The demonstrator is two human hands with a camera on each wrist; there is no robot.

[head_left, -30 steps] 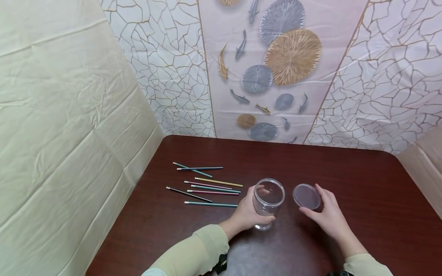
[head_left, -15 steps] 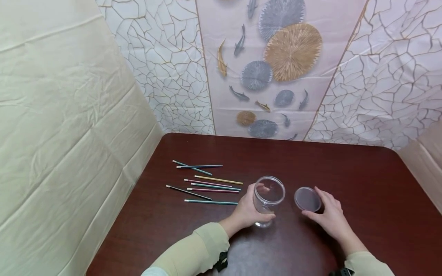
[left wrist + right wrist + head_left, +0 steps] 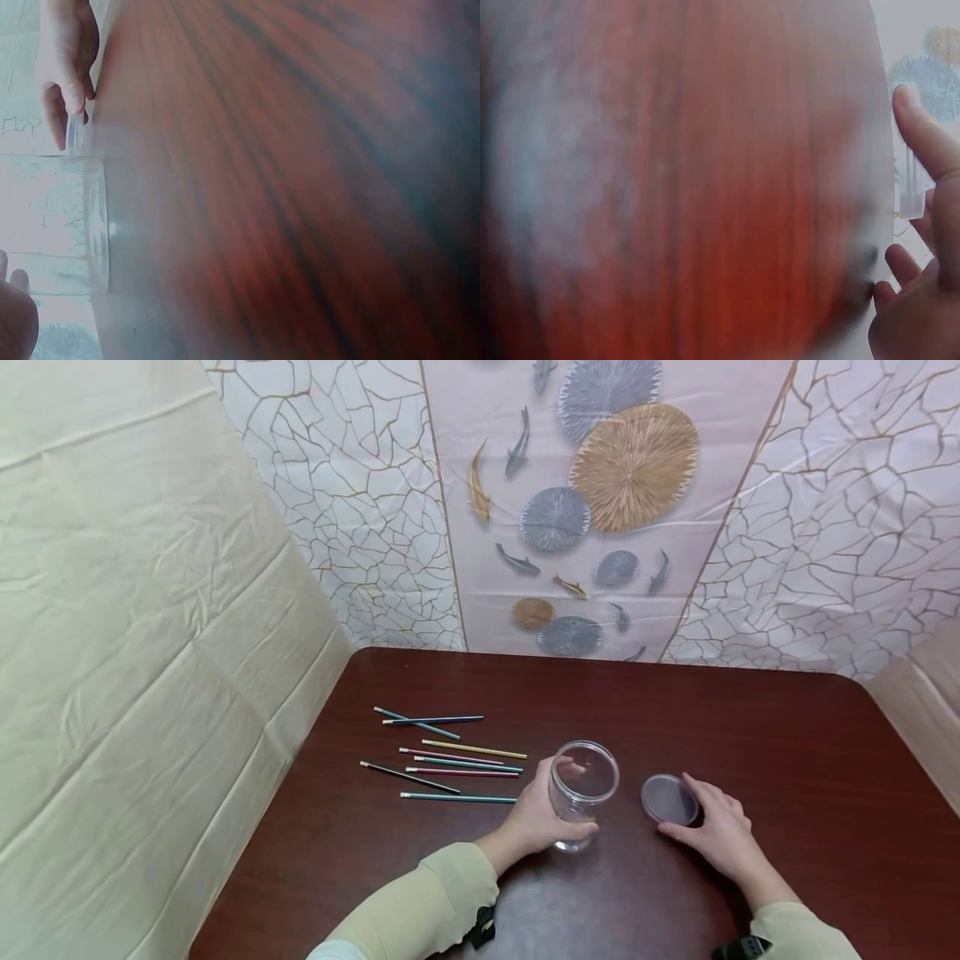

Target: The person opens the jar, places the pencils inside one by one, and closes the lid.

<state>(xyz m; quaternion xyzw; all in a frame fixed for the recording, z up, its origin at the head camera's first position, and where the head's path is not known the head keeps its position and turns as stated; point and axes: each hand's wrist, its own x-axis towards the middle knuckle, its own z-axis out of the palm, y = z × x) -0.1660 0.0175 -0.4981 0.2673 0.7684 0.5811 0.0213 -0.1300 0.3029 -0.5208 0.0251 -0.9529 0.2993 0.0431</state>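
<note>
A clear, empty jar (image 3: 579, 814) without its cover is gripped round its side by my left hand (image 3: 534, 822), the mouth facing up. To its right, my right hand (image 3: 720, 835) holds a round, translucent lid (image 3: 669, 800) by the edge, thumb on the near side and fingers on the far side. In the left wrist view the jar (image 3: 52, 217) shows with fingertips of the left hand (image 3: 16, 319), and the lid (image 3: 74, 135) sits upright-edged by the tabletop. The right wrist view catches the right hand (image 3: 930, 262) and part of the lid (image 3: 912, 191).
Several pencils lie left of the jar on the dark wooden table (image 3: 750, 718), among them a yellow pencil (image 3: 474, 749), a black pencil (image 3: 409, 777) and a teal pencil (image 3: 457, 797). A patterned cloth (image 3: 562, 510) hangs behind the table's far edge.
The right hand has lowered slightly and shifted a little right with the lid, farther from the jar. The left hand keeps its grip on the jar in nearly the same place.
</note>
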